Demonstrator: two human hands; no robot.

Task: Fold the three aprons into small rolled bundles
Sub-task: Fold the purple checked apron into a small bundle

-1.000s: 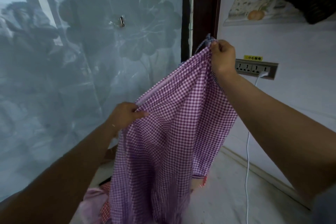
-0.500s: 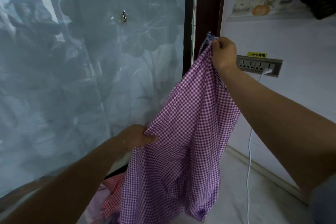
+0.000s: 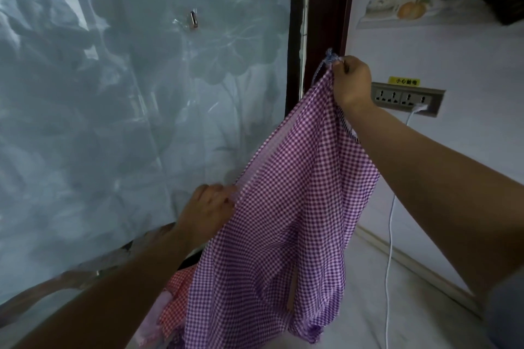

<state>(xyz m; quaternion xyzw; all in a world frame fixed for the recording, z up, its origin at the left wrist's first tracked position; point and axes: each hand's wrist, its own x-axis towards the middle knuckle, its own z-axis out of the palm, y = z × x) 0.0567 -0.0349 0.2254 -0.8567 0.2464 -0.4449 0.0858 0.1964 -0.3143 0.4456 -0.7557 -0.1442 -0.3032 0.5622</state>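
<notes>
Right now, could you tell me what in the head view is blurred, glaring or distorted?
Head view: the purple checked apron is sharp; the glossy wall panel carries hazy reflections; wide-angle bending stretches the forearms at the edges; the red checked cloth below sits in shadow.

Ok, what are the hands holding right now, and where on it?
Both hold the purple checked apron: the right hand pinches its top corner by the tie, and the left hand grips its left edge lower down.
</notes>
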